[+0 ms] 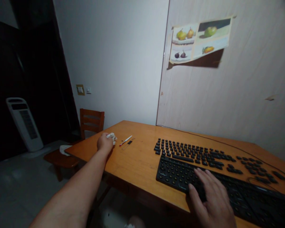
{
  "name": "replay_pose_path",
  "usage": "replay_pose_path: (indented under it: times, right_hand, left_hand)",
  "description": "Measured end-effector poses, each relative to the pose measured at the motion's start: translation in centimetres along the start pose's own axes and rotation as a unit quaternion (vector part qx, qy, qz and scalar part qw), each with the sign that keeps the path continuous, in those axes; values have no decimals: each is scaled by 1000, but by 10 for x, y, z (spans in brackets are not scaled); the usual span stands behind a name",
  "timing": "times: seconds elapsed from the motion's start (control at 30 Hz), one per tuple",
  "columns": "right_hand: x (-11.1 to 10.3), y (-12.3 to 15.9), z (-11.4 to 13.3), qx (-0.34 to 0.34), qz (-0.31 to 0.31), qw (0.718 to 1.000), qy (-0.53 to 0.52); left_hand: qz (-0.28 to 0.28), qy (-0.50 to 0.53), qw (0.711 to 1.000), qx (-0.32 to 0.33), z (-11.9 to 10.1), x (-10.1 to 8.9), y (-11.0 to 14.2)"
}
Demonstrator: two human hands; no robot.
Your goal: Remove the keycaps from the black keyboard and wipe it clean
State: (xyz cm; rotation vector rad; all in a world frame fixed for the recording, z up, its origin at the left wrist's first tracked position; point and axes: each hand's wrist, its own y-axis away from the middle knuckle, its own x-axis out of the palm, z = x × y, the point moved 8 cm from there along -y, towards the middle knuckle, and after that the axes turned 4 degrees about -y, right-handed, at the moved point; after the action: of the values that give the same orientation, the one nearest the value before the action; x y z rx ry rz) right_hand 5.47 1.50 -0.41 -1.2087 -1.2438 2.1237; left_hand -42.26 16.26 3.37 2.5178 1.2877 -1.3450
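My left hand (104, 143) reaches to the left part of the table, its fingers closed around a crumpled white tissue (112, 138). Just right of it lie a slim white stick with a red end (125, 141) and a small black piece with thin wire loops (129, 142). My right hand (211, 198) rests with fingers stretched out on a black keyboard (172, 172) whose keycaps are off, baring the small round key stems. Behind the keyboard, many loose black keycaps (182, 150) are spread in rows on the wood.
The wooden table (137, 161) stands against the wall. A black cable (194, 133) runs along its back. To the left are a wooden chair (92, 121) with a white item (64, 149) on its seat, and a tall white appliance (26, 126). Fruit pictures (200, 39) hang on the wall.
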Motion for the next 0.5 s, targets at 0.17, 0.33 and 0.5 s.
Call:
replay_pose_path:
  times: [0.17,0.33,0.5]
  right_hand:
    - [0,0,-3,22,2,999,-26]
    - [-6,-2,-3,53,-8,996,-74]
    - [-16,-5,7,133,25,974,-180]
  left_hand:
    - [-92,122,987,51,-36,-46,23]
    - [-11,245,959,144,-89,-57,91]
    - [249,334,865,279,-148,-40,210]
